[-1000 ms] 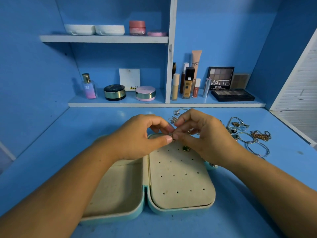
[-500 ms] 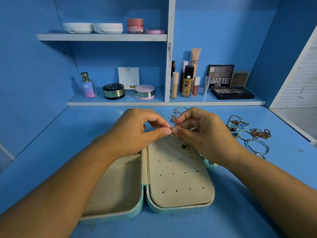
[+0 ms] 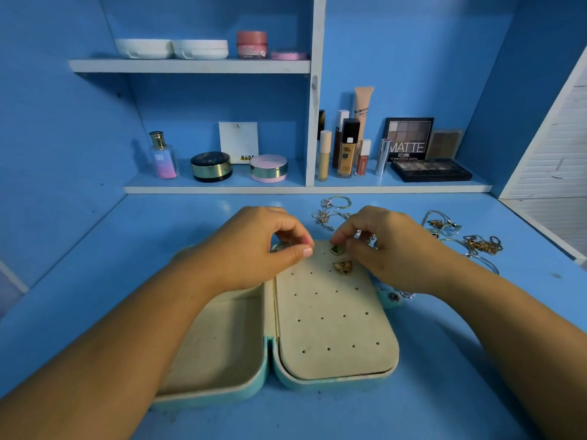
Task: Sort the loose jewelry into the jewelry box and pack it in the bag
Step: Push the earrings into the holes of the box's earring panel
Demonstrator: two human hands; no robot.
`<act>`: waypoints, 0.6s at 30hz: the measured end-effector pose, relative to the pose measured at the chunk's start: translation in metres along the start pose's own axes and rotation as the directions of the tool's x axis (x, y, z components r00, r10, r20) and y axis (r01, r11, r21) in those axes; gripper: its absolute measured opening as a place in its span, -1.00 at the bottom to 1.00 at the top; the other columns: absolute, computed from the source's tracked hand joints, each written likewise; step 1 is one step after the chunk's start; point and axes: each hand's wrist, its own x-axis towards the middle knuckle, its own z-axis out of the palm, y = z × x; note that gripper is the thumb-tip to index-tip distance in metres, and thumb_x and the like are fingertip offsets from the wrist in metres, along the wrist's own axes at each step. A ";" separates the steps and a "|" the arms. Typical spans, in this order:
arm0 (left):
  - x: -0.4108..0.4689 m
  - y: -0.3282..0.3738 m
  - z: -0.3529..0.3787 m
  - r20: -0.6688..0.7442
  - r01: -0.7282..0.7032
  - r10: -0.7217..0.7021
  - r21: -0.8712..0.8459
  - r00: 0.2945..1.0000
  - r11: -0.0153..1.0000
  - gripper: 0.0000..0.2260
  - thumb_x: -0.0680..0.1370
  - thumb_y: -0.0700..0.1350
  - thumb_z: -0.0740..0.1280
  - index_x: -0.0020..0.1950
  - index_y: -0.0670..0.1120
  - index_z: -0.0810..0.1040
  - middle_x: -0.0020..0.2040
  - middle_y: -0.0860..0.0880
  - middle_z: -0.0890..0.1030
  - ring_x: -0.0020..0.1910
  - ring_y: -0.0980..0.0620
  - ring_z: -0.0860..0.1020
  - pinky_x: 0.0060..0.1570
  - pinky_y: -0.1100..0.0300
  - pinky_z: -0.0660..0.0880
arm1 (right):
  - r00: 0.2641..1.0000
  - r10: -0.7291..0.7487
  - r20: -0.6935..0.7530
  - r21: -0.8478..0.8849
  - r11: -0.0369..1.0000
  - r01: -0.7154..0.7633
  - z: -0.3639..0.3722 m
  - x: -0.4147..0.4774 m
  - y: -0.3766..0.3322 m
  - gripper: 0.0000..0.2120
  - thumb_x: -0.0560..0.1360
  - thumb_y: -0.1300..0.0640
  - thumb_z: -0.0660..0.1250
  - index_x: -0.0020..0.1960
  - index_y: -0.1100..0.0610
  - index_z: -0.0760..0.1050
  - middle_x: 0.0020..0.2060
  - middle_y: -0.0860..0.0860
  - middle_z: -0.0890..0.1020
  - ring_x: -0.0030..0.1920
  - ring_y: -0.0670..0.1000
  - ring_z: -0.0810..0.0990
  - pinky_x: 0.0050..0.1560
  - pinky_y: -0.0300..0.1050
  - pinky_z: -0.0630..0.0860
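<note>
Right hand (image 3: 391, 249) on earring (image 3: 337, 249) (fingertip grip)

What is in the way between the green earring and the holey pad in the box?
Nothing visible. The green earring is already against the holed pad of the jewelry box, at the fingertips of the right hand. The gold earring lies just nearer on the pad, beside it, not blocking.

A blue tabletop (image 3: 95, 281) is enclosed by blue walls (image 3: 428, 52). A white-edged upper shelf (image 3: 190, 65) is fixed at upper left, and a lower shelf (image 3: 286, 188) is run across the middle, split by a vertical divider (image 3: 316, 90). A white slatted panel (image 3: 559, 147) is seen at the right edge.
</note>
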 end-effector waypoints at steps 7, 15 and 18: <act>-0.001 0.000 0.000 0.014 0.003 -0.003 0.008 1.000 1.000 -0.92 0.48 -0.03 0.46 -0.07 0.14 0.64 -0.09 0.16 0.61 -0.03 0.30 0.53 -0.11 0.60 0.31 | 0.987 -0.106 0.119 -0.014 0.994 0.108 -0.019 -0.006 0.001 -0.87 0.41 0.02 0.42 -0.05 -0.15 0.61 -0.15 -0.19 0.55 -0.12 -0.20 0.47 -0.18 -0.38 0.38; -0.001 0.000 0.001 0.015 -0.001 0.001 0.003 1.000 1.000 -0.89 0.45 -0.04 0.49 -0.06 0.14 0.64 -0.06 0.15 0.63 -0.01 0.31 0.54 -0.11 0.62 0.30 | 0.985 -0.127 0.121 -0.132 0.981 0.143 -0.014 -0.005 -0.005 -0.73 0.37 -0.20 0.35 -0.02 -0.11 0.63 -0.19 -0.24 0.54 -0.14 -0.20 0.49 -0.20 -0.37 0.38; -0.002 0.000 0.001 0.010 -0.005 0.005 0.002 1.000 1.000 -0.89 0.45 -0.03 0.49 -0.07 0.15 0.64 -0.06 0.16 0.63 -0.01 0.31 0.54 -0.11 0.62 0.29 | 0.986 -0.139 0.096 -0.104 0.983 0.148 -0.012 -0.005 -0.004 -0.74 0.40 -0.18 0.30 -0.05 -0.09 0.64 -0.23 -0.22 0.54 -0.16 -0.20 0.49 -0.22 -0.38 0.36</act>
